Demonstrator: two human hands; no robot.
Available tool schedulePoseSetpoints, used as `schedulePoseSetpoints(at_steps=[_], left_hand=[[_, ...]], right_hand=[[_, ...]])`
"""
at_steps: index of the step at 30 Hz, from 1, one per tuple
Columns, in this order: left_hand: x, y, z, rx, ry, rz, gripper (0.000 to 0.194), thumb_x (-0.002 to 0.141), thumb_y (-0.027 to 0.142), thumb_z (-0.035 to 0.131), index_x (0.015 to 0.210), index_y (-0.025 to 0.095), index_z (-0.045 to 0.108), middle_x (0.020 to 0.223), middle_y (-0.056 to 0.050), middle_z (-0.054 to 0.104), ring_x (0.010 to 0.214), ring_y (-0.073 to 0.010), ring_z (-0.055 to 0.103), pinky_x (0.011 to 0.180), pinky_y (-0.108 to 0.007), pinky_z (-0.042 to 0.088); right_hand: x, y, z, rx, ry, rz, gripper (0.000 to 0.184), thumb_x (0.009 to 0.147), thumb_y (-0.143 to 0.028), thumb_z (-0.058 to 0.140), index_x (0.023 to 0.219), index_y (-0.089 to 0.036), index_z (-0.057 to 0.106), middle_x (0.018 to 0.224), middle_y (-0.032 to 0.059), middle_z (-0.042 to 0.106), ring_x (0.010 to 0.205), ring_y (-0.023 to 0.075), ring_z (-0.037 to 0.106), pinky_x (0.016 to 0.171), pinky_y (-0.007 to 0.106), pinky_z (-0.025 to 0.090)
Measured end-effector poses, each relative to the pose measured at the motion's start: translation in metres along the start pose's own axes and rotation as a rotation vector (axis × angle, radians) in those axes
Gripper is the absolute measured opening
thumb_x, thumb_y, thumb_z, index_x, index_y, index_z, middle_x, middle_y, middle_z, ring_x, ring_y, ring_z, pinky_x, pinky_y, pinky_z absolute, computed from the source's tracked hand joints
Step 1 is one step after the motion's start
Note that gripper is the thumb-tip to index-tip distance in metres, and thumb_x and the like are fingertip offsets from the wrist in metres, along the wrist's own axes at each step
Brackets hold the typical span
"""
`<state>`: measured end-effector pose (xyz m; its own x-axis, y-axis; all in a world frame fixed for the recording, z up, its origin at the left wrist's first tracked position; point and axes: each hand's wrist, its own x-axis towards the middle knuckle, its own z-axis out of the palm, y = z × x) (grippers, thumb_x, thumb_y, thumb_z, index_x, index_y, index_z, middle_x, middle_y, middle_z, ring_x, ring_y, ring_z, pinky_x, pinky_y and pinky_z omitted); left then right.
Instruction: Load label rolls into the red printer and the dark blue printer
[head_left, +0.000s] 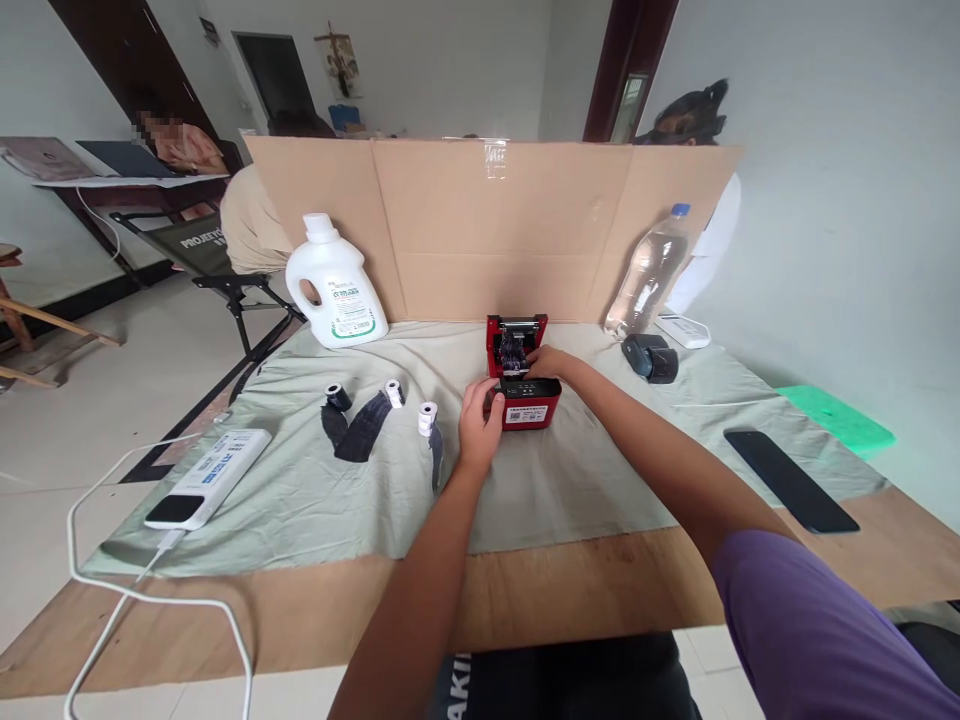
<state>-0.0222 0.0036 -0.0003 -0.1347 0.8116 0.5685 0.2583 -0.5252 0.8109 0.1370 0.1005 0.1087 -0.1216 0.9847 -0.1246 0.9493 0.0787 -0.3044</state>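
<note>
A small red and black label printer [531,411] stands on the cloth with its lid [517,322] swung up at the back. A dark shiny ribbon [514,352] shows inside the opened part. My left hand [481,422] grips the printer's left side, thumb at the front corner. From the right, my right hand [546,362] reaches into the opening, beside the ribbon; its fingertips are hidden. To the left lie a black ribbon roll [339,397] and a white-cored roll [394,393], with dark film stretched between them. Another white-cored roll [427,419] trails dark film nearby.
Behind the cloth stands a cardboard screen [502,220], with a white detergent jug [335,290] and a clear bottle [651,270] before it. A black device [651,358] and a phone [791,480] lie right, a white power strip [210,480] left. People sit beyond.
</note>
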Motion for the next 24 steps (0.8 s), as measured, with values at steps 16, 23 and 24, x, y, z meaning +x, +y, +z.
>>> schedulePoseSetpoints(at_steps=[16, 23, 24], left_hand=[[0.001, 0.002, 0.001, -0.061, 0.004, 0.006, 0.025, 0.1, 0.031, 0.049, 0.119, 0.023, 0.063, 0.127, -0.009, 0.062, 0.122, -0.0207, 0.058, 0.105, -0.036, 0.049], [0.0, -0.007, 0.004, -0.043, 0.022, -0.046, 0.024, 0.093, 0.021, 0.053, 0.113, 0.026, 0.066, 0.123, -0.009, 0.065, 0.116, -0.0249, 0.063, 0.099, -0.041, 0.054], [-0.001, -0.01, 0.005, -0.049, 0.019, -0.061, 0.025, 0.092, 0.019, 0.054, 0.112, 0.026, 0.066, 0.123, -0.009, 0.065, 0.116, -0.026, 0.063, 0.097, -0.043, 0.055]], right_hand=[[-0.073, -0.05, -0.018, 0.768, 0.07, -0.345, 0.023, 0.076, -0.038, 0.072, 0.086, -0.018, 0.066, 0.077, 0.0022, 0.07, 0.071, 0.0168, 0.063, 0.063, 0.027, 0.046], [0.007, -0.156, 0.028, 0.069, 0.064, -0.28, 0.018, 0.077, -0.021, 0.071, 0.095, -0.02, 0.068, 0.102, 0.0073, 0.074, 0.096, 0.0249, 0.069, 0.073, 0.025, 0.049], [0.017, -0.168, 0.033, 0.021, 0.023, -0.261, 0.021, 0.076, -0.018, 0.072, 0.096, -0.019, 0.069, 0.105, 0.0092, 0.074, 0.096, 0.0261, 0.069, 0.073, 0.026, 0.049]])
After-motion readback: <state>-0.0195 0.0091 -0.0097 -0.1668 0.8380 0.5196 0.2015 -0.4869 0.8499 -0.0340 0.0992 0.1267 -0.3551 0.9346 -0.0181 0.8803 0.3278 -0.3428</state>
